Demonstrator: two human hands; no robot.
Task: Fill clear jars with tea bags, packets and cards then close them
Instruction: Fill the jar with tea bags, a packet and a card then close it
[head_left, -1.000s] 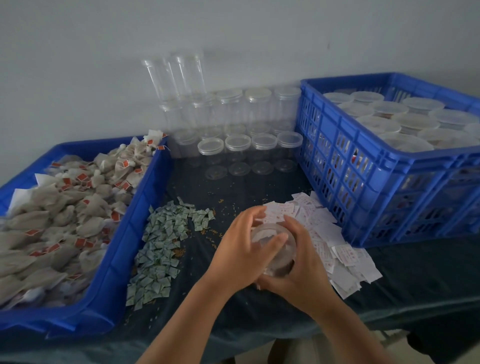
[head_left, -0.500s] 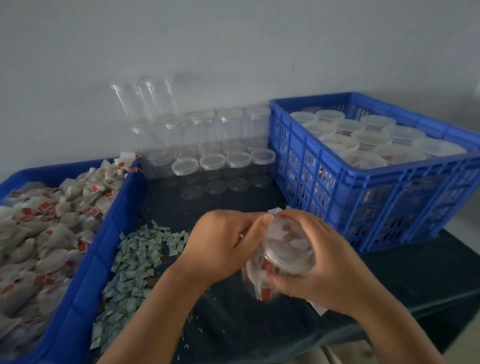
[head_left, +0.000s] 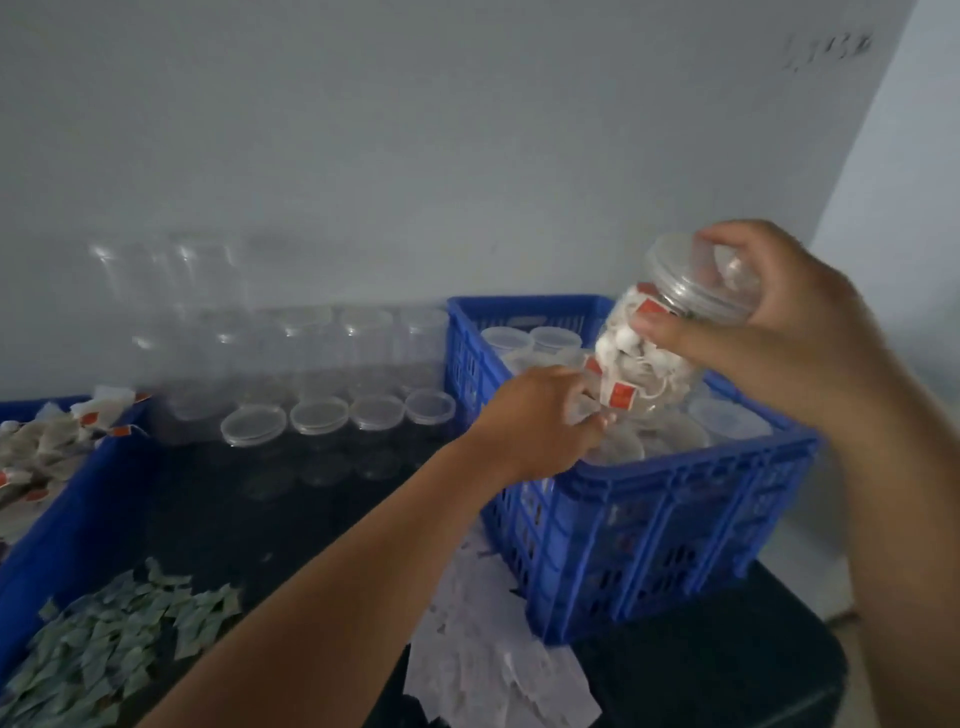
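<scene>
My right hand grips a clear lidded jar packed with white tea bags and red tags, holding it tilted in the air above the blue crate. My left hand reaches over the crate's near left rim, its fingers curled among the lidded jars inside; what it holds is blurred. Empty clear jars with lids stand in rows by the wall. Green packets lie in a heap at the lower left, white cards in front of the crate.
A blue tray of tea bags sits at the left edge. The dark table runs between tray and crate. A grey wall stands close behind the jars, and the table's right edge lies just past the crate.
The filled jar has risen from above the table's middle up and right over the crate in my right hand. My left hand left the jar and moved into the crate. The view swung right.
</scene>
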